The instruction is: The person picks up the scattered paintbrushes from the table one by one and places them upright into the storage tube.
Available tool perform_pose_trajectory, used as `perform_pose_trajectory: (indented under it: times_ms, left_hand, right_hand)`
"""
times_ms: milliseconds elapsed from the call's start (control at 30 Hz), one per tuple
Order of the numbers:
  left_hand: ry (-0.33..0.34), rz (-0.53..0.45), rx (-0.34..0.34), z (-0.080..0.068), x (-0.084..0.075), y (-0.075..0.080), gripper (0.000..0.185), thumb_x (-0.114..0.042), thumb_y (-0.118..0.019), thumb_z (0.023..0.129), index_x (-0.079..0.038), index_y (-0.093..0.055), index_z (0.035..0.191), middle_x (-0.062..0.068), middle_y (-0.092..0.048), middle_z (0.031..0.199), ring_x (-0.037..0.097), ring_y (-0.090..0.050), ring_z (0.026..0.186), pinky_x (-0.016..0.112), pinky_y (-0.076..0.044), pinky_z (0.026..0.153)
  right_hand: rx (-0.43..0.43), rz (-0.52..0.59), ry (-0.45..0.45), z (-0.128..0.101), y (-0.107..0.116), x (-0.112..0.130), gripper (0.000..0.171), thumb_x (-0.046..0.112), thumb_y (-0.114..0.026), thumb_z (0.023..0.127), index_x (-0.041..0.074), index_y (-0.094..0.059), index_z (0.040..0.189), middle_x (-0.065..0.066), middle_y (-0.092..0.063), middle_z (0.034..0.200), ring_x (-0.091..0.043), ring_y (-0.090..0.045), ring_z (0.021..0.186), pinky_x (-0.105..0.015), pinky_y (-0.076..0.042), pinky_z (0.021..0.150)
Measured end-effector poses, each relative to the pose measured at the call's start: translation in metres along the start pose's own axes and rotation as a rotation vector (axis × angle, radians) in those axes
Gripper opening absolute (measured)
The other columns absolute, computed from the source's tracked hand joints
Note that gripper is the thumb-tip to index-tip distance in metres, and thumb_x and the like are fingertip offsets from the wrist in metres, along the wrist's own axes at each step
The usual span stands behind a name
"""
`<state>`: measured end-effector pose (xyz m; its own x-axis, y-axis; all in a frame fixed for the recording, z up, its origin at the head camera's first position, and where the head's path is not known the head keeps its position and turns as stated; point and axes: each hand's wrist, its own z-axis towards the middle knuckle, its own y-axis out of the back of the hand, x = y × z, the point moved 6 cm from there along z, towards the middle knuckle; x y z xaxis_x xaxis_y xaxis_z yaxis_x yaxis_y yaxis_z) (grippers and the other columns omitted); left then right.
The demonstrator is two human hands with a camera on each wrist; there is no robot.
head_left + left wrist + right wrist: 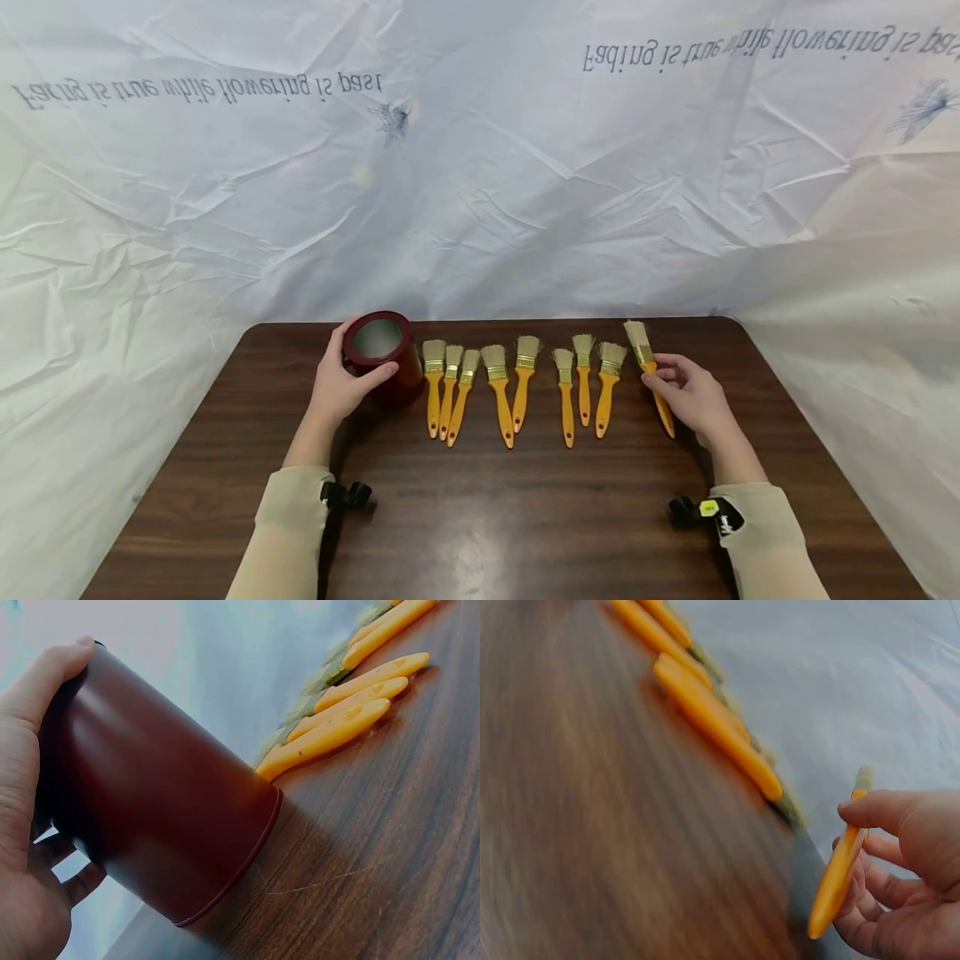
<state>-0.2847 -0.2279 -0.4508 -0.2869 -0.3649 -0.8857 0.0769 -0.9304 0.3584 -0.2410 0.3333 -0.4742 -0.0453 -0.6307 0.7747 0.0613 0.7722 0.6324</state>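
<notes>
Left hand (339, 385) wrapped around dark red cup (382, 354) at rear left of wooden table (525, 517) — thumb across the near side, fingers curled behind the wall. Confirmed in left wrist view: thumb (45, 675) pressed along upper wall of cup (157, 795), fingers seen below and behind it. Cup tilted, mouth turned toward the person, grey interior showing; base rim on or just above the tabletop, cannot tell which.

Right hand (693, 396) pinching one orange-handled paintbrush (649, 371) near the ferrule, at the right end of the row. Bristles pointed away toward the rear edge; handle slanted toward the person. Right wrist view, blurred: brush (840, 862) clamped between thumb (885, 810) and curled fingers, handle end clear of the table.

Eight further paintbrushes (498, 392) lying flat between the two hands, bristles to the rear, handles toward the person — three close together just beside the cup, then two, then three. Creased white printed sheet (480, 167) hung behind and around the table.
</notes>
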Motion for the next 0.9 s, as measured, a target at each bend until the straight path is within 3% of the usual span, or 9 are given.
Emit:
perform_pose_trajectory:
  times_ms: [233,333,433,633,900]
  left_hand:
    - [0.006,0.0,-0.009,-0.003,-0.002,0.002,0.095,-0.02,-0.093,0.088,-0.026,-0.04,0.167,0.009,-0.054,0.158,0.033,-0.055,0.139,0.065,-0.051,0.108]
    - [0.005,0.004,-0.007,-0.004,-0.002,0.002,0.094,-0.022,-0.093,0.088,-0.027,-0.04,0.166,0.008,-0.054,0.158,0.034,-0.056,0.139,0.065,-0.051,0.107]
    - [-0.001,0.004,-0.003,-0.003,-0.002,0.001,0.093,-0.023,-0.093,0.089,-0.027,-0.041,0.166,0.008,-0.054,0.158,0.034,-0.056,0.138,0.065,-0.051,0.108]
    - [-0.004,0.015,-0.009,0.0,0.0,-0.001,0.093,-0.025,-0.093,0.089,-0.027,-0.04,0.166,0.009,-0.055,0.158,0.034,-0.056,0.138,0.065,-0.051,0.108]
    - [-0.011,0.021,-0.023,-0.001,0.001,-0.003,0.093,-0.026,-0.093,0.089,-0.026,-0.041,0.166,0.01,-0.055,0.157,0.035,-0.057,0.138,0.065,-0.051,0.108]
  right_hand:
    - [0.01,0.144,0.066,-0.002,-0.01,0.036,0.06,0.034,-0.066,0.112,0.003,-0.049,0.161,-0.023,-0.065,0.136,-0.027,-0.067,0.12,-0.017,-0.056,0.086]
    - [0.027,0.217,0.091,0.0,-0.018,0.055,0.06,0.034,-0.066,0.112,0.005,-0.049,0.162,-0.02,-0.064,0.137,-0.019,-0.066,0.119,-0.021,-0.057,0.091]
    - [0.049,0.318,0.117,0.008,-0.027,0.08,0.063,0.033,-0.067,0.111,0.005,-0.047,0.163,-0.021,-0.062,0.14,-0.019,-0.066,0.121,-0.029,-0.059,0.097]
    - [0.07,0.519,0.218,0.035,-0.051,0.16,0.062,0.021,-0.075,0.107,0.004,-0.05,0.161,-0.022,-0.064,0.143,-0.032,-0.066,0.13,-0.035,-0.057,0.105]
    - [0.171,0.716,0.416,0.06,-0.096,0.27,0.051,0.006,-0.073,0.106,-0.001,-0.055,0.153,-0.024,-0.067,0.133,-0.032,-0.071,0.118,-0.041,-0.06,0.101]
